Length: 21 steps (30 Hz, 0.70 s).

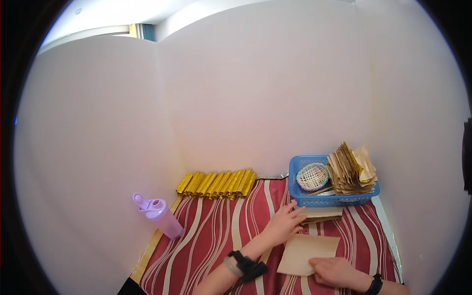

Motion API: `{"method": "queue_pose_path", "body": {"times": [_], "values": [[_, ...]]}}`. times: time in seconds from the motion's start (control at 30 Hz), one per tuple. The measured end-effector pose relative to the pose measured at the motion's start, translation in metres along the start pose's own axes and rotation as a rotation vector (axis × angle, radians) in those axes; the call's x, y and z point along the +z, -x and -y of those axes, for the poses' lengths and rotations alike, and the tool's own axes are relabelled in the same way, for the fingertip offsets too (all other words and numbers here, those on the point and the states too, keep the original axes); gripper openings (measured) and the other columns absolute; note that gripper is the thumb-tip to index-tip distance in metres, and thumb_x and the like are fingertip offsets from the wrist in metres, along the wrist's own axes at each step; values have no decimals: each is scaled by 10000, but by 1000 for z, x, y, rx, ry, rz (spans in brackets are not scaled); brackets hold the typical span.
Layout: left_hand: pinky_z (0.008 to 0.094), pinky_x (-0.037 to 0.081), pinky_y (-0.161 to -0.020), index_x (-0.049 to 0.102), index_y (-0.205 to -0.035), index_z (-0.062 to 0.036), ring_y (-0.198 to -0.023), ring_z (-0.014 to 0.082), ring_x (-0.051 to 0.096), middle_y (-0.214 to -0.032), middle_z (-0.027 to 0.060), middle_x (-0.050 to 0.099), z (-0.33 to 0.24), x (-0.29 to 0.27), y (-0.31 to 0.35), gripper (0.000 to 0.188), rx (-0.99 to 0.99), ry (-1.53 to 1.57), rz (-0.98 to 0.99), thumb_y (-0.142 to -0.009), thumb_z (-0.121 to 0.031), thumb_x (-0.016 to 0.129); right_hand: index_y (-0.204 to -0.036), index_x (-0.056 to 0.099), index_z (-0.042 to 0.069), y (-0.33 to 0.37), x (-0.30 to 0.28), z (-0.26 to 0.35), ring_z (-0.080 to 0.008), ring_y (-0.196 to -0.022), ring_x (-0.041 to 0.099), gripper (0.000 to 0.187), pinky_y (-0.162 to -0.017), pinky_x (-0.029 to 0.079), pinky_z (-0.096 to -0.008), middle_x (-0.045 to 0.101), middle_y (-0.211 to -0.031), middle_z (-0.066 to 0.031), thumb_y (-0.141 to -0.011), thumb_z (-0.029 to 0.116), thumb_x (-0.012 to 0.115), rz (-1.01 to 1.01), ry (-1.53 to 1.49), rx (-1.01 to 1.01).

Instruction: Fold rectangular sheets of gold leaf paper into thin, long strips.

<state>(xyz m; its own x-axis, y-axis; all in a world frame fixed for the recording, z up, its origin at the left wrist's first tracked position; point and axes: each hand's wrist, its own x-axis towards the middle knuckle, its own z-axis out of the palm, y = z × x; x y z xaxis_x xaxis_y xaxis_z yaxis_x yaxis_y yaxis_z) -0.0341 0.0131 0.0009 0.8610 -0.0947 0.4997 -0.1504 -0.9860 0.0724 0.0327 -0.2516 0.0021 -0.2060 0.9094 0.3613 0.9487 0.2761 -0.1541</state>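
Near right on the cloth [216,231], my curled right hand [335,272] pinches the sheet [297,250] (probably to steady it), while my left hand [283,225], loosely spread and seemingly empty, reaches beside the stack [323,213].

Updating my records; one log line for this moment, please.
left hand: open, near paper stack; right hand: touching paper sheet; blue basket: beyond stack

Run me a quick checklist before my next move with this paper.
1. Tan four-sided paper sheet lying on the red striped cloth: ok.
2. Right hand at the sheet's lower right corner: ok.
3. Left hand touching the flat tan paper stack in front of the blue plastic basket: cannot tell; its fingers are beside it.
4. Row of shiny gold rolls clear of both hands: ok.
5. Translucent purple bottle off the sheet: ok.
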Motion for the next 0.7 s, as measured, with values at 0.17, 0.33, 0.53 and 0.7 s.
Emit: {"method": "queue_pose_path", "body": {"times": [0.17, 0.33, 0.53, 0.7], "values": [[393, 472, -930, 641, -1120, -65, -1100, 309, 540, -1158, 88, 604, -63, -25, 6, 366, 187, 208, -66, -804, -235, 714, -882, 612, 42, 17, -2, -26, -208, -947, 648, 175, -764, 546, -326, 667, -999, -74, -731, 122, 647, -129, 158, 220], [338, 507, -723, 663, -1038, -99, -865, 214, 592, -903, 37, 576, -92, -24, 32, 278, 154, 205, 344, -817, -261, 705, -875, 634, 93, 17, -3, -32, -204, -956, 635, 145, -796, 534, -321, 667, -1005, -29, -738, 117, 670, -130, -77, 134], [335, 513, -672, 692, -964, -93, -824, 226, 608, -889, 45, 573, -95, -16, 41, 156, -52, 226, 205, -843, -186, 663, -856, 635, 109, 18, -10, -38, -219, -839, 606, 80, -703, 506, -337, 622, -865, -20, -784, 113, 672, -161, 44, 243], [348, 519, -660, 699, -950, -84, -840, 241, 626, -889, 68, 595, -95, -5, 45, 124, -107, 271, 45, -863, -153, 643, -877, 633, 96, 18, -21, -37, -246, -842, 597, 95, -726, 495, -357, 616, -850, -43, -821, 162, 672, -127, -68, 319]]}}
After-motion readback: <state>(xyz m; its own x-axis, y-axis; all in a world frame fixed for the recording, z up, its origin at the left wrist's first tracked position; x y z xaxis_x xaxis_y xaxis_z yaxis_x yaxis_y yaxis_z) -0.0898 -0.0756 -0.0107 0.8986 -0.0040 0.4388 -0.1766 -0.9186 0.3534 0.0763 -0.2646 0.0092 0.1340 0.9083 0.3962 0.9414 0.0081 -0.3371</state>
